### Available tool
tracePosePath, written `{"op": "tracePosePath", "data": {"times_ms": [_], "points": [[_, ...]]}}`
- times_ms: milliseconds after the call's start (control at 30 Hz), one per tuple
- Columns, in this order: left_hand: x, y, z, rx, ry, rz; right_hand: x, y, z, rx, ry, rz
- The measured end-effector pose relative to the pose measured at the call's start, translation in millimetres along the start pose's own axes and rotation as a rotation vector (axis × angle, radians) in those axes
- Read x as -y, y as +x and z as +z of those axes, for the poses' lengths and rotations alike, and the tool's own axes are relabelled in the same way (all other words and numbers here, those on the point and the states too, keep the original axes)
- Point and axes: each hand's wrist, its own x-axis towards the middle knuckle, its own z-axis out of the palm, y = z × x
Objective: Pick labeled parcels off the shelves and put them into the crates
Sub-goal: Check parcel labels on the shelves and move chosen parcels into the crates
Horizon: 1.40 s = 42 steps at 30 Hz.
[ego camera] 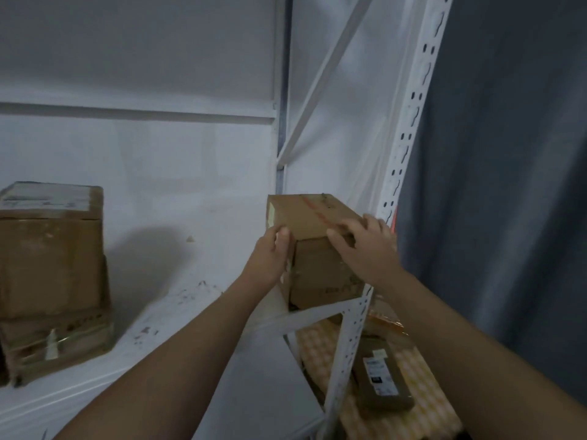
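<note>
At the shelf's (197, 312) right end, hard by the post (409, 138), the box (317, 217) lies lengthwise away from me. My left hand (270, 258) grips its near left edge. My right hand (365, 246) lies spread over its top right.

We see a matt brown cardboard box (306, 215), scuffed white-painted metal shelf (152, 281), grey cloth curtain (508, 185), glossy-taped cardboard carton (60, 341).
</note>
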Motion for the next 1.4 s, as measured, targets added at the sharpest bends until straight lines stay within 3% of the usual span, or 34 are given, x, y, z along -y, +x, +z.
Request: {"op": "tracePosePath", "data": {"times_ms": [133,333,500,633,767,900,1000,1400], "points": [[-1,-11,18,0.068,-0.246,-0.308,1,-3,2,-0.012,0.317,0.06],[10,-16,29,0.071,-0.409,-0.341,-2,-15,6,-0.058,0.402,-0.005],[9,-24,12,-0.161,-0.465,-0.397,2,-29,10,-0.148,0.615,-0.105],[10,-36,-13,-0.272,-0.459,-0.291,13,-37,12,-0.18,0.723,-0.121],[19,-51,-26,-0.313,-0.358,-0.08,32,-39,5,-0.073,0.839,-0.089],[16,-62,-36,-0.221,-0.521,0.0,33,-45,4,-0.016,0.903,-0.107],[14,-68,-43,-0.136,-0.506,0.072,27,-54,12,-0.007,0.945,-0.117],[9,-84,-45,-0.17,-0.45,0.086,31,-66,11,-0.055,1.004,-0.168]]}}
